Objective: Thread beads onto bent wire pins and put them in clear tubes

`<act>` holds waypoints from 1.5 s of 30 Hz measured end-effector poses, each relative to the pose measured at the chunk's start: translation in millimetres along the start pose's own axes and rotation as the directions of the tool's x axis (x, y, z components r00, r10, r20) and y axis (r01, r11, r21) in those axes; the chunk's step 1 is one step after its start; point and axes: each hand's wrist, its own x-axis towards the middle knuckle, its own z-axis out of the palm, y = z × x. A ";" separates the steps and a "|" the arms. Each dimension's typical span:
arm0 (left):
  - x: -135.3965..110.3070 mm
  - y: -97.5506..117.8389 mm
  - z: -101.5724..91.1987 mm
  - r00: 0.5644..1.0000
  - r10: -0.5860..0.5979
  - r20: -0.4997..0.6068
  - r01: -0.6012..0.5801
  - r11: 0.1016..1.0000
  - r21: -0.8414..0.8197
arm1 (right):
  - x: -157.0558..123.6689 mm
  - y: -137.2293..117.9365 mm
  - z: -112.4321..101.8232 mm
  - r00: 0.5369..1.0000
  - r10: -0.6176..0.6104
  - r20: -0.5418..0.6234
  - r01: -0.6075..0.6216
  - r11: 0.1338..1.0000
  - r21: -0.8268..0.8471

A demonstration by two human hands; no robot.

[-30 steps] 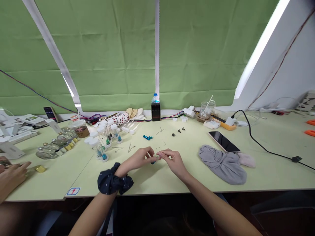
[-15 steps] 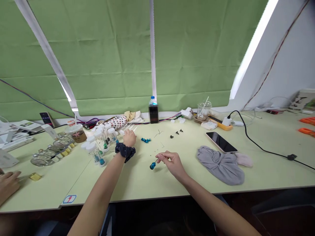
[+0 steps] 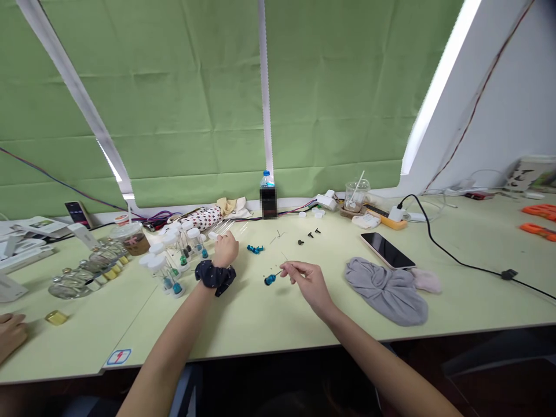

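Observation:
Between thumb and fingers, my right hand [image 3: 307, 282] pinches the thin stem of a small blue piece [image 3: 270, 280], held out to the left above the table. My left hand [image 3: 226, 249], with a dark scrunchie [image 3: 212, 275] round its wrist, has its fingers curled near a white cap [image 3: 213, 236] and thin clear rods [image 3: 232, 226]; what it grips, if anything, is hidden. Several clear tubes with white caps [image 3: 158, 263] stand left of it, with blue or green pieces inside. More small blue pieces [image 3: 255, 249] lie to its right.
Glass bottles [image 3: 82, 275] and a co-worker's hand [image 3: 11, 336] are at the left. Small dark pieces [image 3: 310, 235] lie beyond my right hand. A phone [image 3: 388, 250], grey cloth [image 3: 386, 289] and black cable [image 3: 460, 259] occupy the right side. A bottle [image 3: 268, 200] stands at the back.
My right hand has shifted slightly, raising the blue piece and tilting it more level. My left hand's fingers are curled in more tightly. The view has moved a little.

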 end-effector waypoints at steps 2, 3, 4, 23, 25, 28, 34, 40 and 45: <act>-14.2 -1.2 -3.5 0.998 0.053 0.016 -0.053 0.998 -0.024 | 4.4 2.0 -6.7 0.995 -0.032 -0.092 0.033 0.999 0.014; -24.7 -1.4 -6.4 0.996 0.080 0.032 -0.079 0.996 -0.034 | 6.8 3.2 -10.4 0.988 -0.050 -0.145 0.054 0.998 0.020; -37.3 -1.1 -10.2 0.991 0.122 0.056 -0.118 0.991 -0.063 | 9.3 4.5 -14.2 0.978 -0.070 -0.198 0.076 0.997 0.023; -130.5 45.1 -51.7 0.860 0.385 0.334 -0.082 0.752 -0.654 | 19.8 6.8 -29.9 0.976 -0.056 -0.212 0.116 0.952 0.282; -132.2 47.2 -51.0 0.830 0.433 0.352 -0.076 0.713 -0.697 | 19.4 7.3 -29.8 0.988 -0.036 -0.148 0.080 0.948 0.307; -133.2 48.5 -53.5 0.792 0.476 0.383 -0.057 0.681 -0.730 | 18.5 7.2 -29.7 0.997 -0.042 -0.070 0.061 0.953 0.297; -132.2 47.2 -59.7 0.801 0.462 0.380 -0.057 0.691 -0.720 | 16.0 3.1 -27.1 0.996 -0.088 -0.031 0.093 0.952 0.292; -132.1 46.1 -59.8 0.788 0.465 0.404 -0.070 0.719 -0.692 | 16.8 1.9 -25.8 0.998 -0.053 -0.025 0.058 0.935 0.351; -131.9 46.2 -64.2 0.779 0.453 0.434 -0.069 0.749 -0.659 | 16.9 4.5 -24.7 0.999 0.013 -0.050 0.008 0.916 0.401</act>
